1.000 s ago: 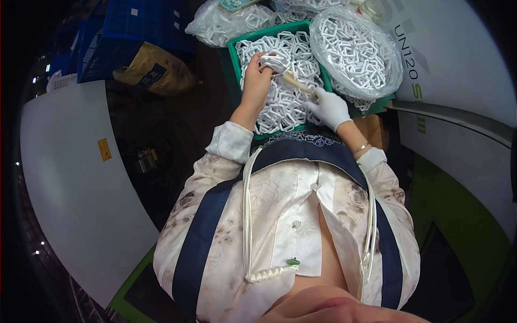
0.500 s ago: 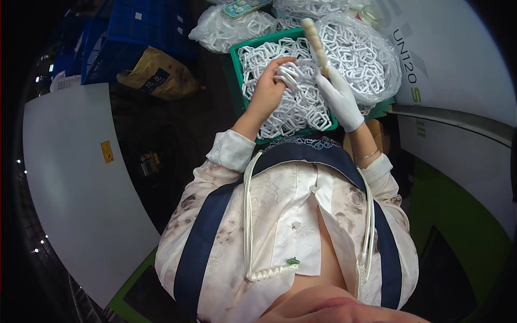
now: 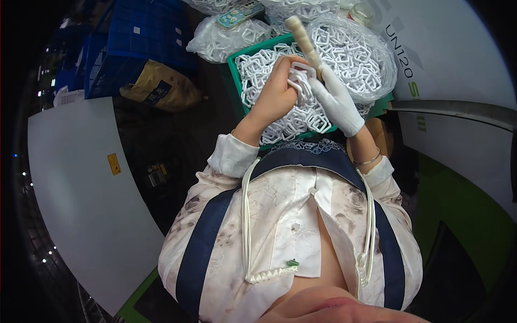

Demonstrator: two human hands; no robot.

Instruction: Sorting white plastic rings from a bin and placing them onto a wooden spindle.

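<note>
Stick (image 3: 305, 46) swung leftward, long axis pointing up-left; right fingers (image 3: 329, 82) hold it, left fingers (image 3: 284, 63) links (image 3: 304, 85).

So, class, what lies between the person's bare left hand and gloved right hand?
In the head view, a bunch of white links lies between the left hand and the right hand; whether the latter touches it is unclear.

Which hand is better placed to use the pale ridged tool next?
Probably the right hand: its gloved grip holds the pale ridged tool, close to the white links bunched in the bare left hand, which looks occupied.
</note>
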